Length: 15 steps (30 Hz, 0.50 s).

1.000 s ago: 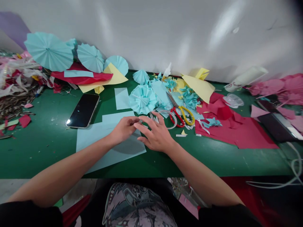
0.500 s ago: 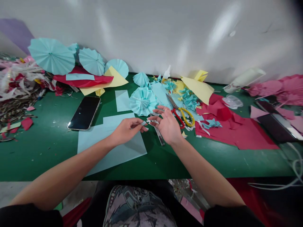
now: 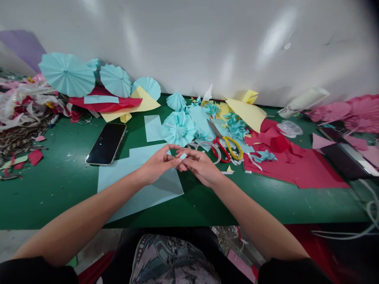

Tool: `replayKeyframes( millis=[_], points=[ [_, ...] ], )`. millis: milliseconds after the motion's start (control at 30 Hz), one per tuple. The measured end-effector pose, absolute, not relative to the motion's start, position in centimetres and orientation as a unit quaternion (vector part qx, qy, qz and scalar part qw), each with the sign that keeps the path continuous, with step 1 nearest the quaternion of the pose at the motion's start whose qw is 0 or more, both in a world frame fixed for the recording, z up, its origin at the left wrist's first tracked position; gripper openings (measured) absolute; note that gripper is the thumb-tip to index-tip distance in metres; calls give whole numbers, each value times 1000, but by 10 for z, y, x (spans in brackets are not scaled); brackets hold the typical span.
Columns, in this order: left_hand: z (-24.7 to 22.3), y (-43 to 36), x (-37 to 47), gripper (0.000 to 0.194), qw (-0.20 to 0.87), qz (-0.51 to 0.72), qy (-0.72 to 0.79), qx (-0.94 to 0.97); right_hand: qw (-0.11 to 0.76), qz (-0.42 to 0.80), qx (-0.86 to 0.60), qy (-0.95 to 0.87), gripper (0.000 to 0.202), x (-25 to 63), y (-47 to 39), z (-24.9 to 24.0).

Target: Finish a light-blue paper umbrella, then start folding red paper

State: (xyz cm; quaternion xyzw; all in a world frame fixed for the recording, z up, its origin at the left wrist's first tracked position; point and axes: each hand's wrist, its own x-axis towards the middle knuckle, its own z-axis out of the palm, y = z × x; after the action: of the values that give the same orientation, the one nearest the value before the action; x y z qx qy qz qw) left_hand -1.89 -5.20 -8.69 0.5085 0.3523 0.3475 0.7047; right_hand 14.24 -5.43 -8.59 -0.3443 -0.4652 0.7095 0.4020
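A small piece of light blue paper (image 3: pixel 183 156) is pinched at the fingertips of my left hand (image 3: pixel 158 165) and my right hand (image 3: pixel 204 167), which meet in front of me. Under my left hand lie light blue sheets (image 3: pixel 142 197). A pleated blue paper rosette (image 3: pixel 178 128) sits just beyond my fingers. Beside my right hand is a thin whitish ring (image 3: pixel 218 152), partly covered by that hand. Scissors (image 3: pixel 225 144) with one red and one yellow handle rest behind it among paper scraps.
A phone (image 3: pixel 106 144) lies on the green table (image 3: pixel 68 197) at left. Pleated blue paper fans (image 3: pixel 67 75) lean against the wall. Red paper sheets (image 3: pixel 319 169), a clear plastic piece (image 3: pixel 290 128) and a white cable (image 3: pixel 370 209) are at right.
My right hand has moved in to my left and its spread fingers have closed on the small paper piece. The ring beside it has come into view.
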Motion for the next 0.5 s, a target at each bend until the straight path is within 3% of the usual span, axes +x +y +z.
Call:
replayKeyframes(
  millis=[200,500],
  points=[
    [-84,-52,-19,42,766,335,328,440,408,720,-286,-483,12,141,-56,-88],
    [-82,-52,-19,48,765,324,345,436,428,733,-305,-432,18,139,-56,-92]
  ],
)
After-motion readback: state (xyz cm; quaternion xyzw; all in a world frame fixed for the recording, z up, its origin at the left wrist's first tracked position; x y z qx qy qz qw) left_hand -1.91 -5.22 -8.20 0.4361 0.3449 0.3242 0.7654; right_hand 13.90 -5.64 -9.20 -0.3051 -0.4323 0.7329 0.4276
